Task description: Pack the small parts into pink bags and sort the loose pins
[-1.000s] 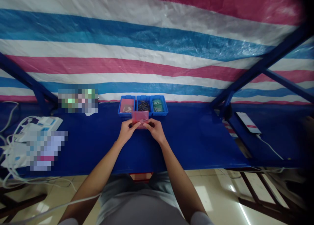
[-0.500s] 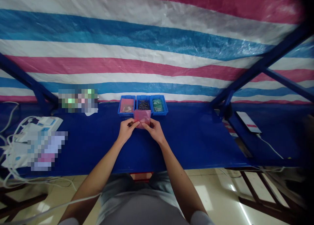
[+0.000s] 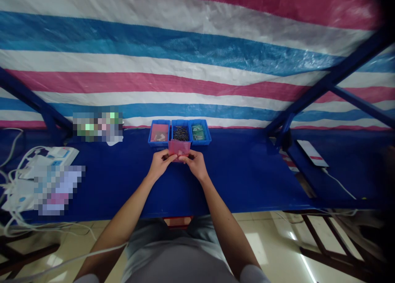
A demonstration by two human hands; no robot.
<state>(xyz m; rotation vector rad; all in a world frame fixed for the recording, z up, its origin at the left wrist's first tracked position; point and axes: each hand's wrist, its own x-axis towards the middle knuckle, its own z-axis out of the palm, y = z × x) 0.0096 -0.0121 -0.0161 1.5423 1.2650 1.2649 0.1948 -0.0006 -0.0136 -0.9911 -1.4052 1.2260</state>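
Observation:
My left hand [image 3: 159,164] and my right hand [image 3: 195,164] both pinch a small translucent pink bag [image 3: 179,148], held upright just above the blue table [image 3: 247,171]. Each hand grips a lower corner of the bag with thumb and fingers closed. Right behind the bag stand three small blue bins: the left bin [image 3: 159,132] holds pink bags, the middle bin [image 3: 180,132] holds dark small metal parts, the right bin [image 3: 199,132] holds green pieces.
A phone [image 3: 311,153] with a cable lies on the table at the right, beside a slanted blue frame post [image 3: 324,87]. White power strips and cables [image 3: 37,171] crowd the left end. A striped tarp hangs behind.
The pink bag has shifted slightly right and up toward the bins, and my fingers have drawn closer together at its lower edge.

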